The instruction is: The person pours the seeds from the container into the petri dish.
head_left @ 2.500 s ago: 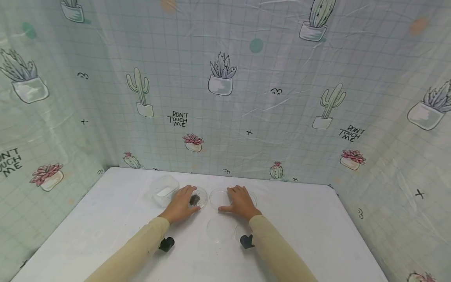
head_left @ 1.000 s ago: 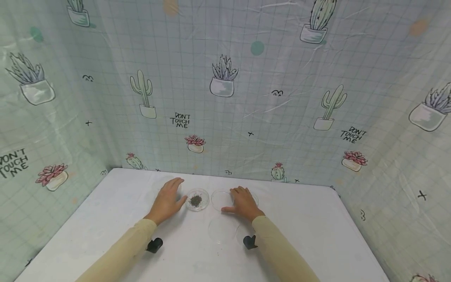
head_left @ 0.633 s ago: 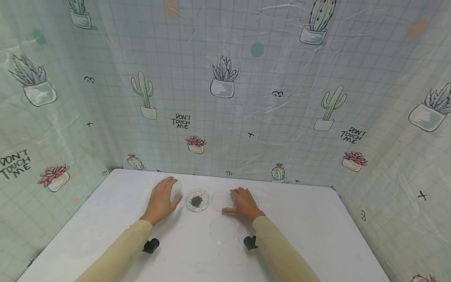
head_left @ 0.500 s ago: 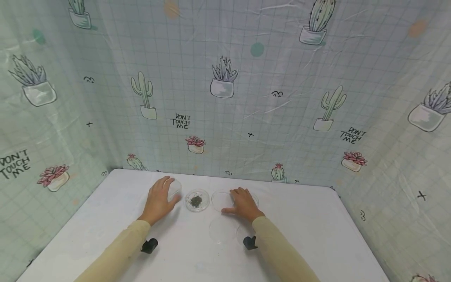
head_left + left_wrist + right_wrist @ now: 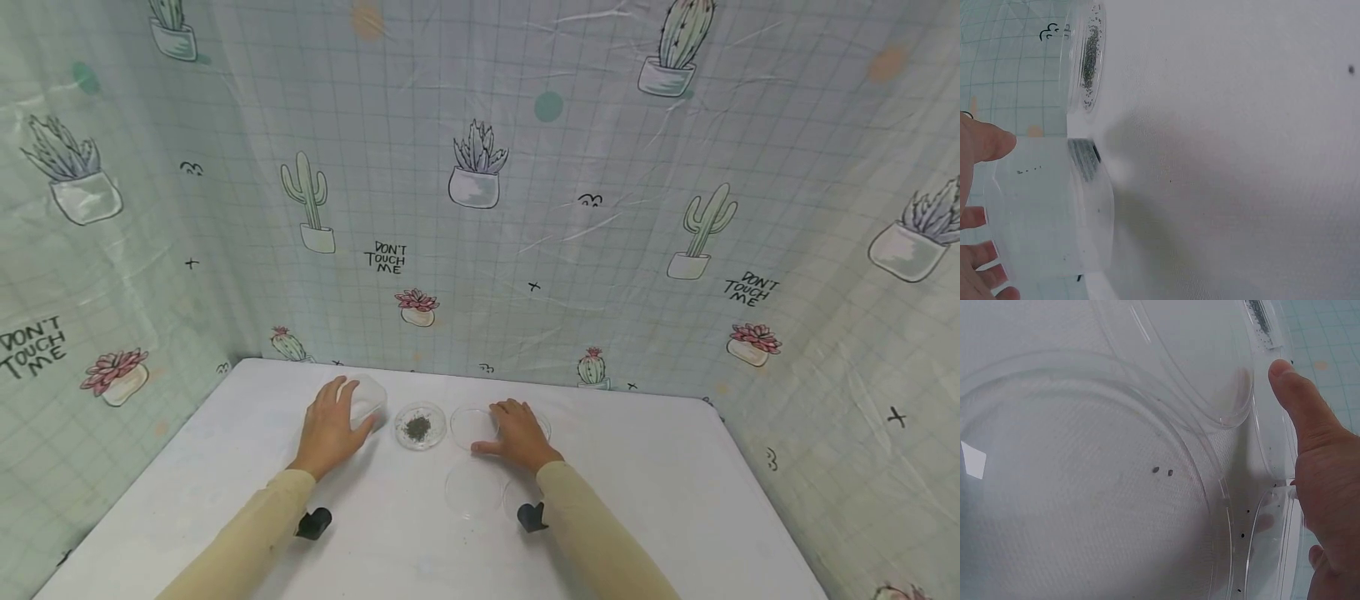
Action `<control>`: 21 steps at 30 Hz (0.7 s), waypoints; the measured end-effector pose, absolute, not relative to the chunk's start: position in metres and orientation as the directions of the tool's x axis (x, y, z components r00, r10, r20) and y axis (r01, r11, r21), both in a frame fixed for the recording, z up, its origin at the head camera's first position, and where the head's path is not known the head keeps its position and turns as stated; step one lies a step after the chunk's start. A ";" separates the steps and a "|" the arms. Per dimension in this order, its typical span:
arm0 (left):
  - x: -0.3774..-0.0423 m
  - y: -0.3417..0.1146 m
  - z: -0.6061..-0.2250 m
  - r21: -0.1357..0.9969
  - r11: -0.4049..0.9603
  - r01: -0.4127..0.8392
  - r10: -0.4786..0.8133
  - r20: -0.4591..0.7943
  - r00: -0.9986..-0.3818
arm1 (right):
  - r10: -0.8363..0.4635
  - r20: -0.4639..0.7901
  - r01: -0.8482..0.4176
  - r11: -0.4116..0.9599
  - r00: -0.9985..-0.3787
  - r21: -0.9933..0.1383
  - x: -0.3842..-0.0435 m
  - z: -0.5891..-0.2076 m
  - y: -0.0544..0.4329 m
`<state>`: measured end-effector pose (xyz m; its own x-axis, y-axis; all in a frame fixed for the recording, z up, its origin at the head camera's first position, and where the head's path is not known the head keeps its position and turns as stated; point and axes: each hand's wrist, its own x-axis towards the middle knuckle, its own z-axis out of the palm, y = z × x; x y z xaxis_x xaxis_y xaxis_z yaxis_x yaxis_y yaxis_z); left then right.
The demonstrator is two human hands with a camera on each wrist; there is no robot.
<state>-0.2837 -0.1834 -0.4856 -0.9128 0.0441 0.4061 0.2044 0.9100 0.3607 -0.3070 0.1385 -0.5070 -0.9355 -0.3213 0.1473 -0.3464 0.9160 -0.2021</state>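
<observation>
My left hand [image 5: 327, 429] is beside a translucent plastic container [image 5: 367, 402] at the table's back left. In the left wrist view its thumb and spread fingertips lie near the top edge of that container [image 5: 1041, 206]; whether they touch it I cannot tell. Just right of the container sits a clear petri dish [image 5: 437, 440] with a small heap of dark grains [image 5: 417, 428]. My right hand [image 5: 520, 435] rests by a clear dish [image 5: 467, 429], thumb along its near side, fingers toward the back. Another clear dish [image 5: 545, 423] is partly hidden behind this hand.
Nearer on the white table [image 5: 405, 542] lie two more clear dishes, the left one [image 5: 472, 492] whole in view and the right one [image 5: 513, 497] partly covered by the wrist camera. Several stray dark grains show in the right wrist view. A patterned curtain [image 5: 480, 242] stands around the table.
My left hand has left the grain dish and shifted left to the container, then a little further left, so more of the container shows. My right hand has stayed in place.
</observation>
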 end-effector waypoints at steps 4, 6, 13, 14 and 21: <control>-0.284 -0.186 -0.487 0.370 0.909 0.190 0.034 0.391 -0.920 | -0.315 0.139 -0.338 0.918 -0.939 -0.206 -0.306 -0.506 0.138; -0.284 -0.187 -0.488 0.377 0.907 0.187 0.030 0.386 -0.922 | -0.311 0.129 -0.332 0.920 -0.942 -0.206 -0.306 -0.505 0.138; -0.287 -0.191 -0.494 0.417 0.889 0.190 0.018 0.383 -0.924 | -0.313 0.130 -0.335 0.919 -0.941 -0.207 -0.307 -0.506 0.137; -0.288 -0.191 -0.495 0.424 0.885 0.193 0.017 0.384 -0.923 | -0.312 0.132 -0.334 0.920 -0.941 -0.207 -0.307 -0.506 0.138; -0.289 -0.193 -0.498 0.472 0.864 0.176 -0.009 0.364 -0.931 | -0.309 0.128 -0.330 0.922 -0.943 -0.204 -0.306 -0.507 0.138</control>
<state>-0.2886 -0.1934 -0.4982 -0.9315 -0.0090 0.3637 0.1759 0.8640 0.4718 -0.3061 0.1378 -0.5071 -0.9425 -0.3085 0.1282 -0.3295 0.9218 -0.2042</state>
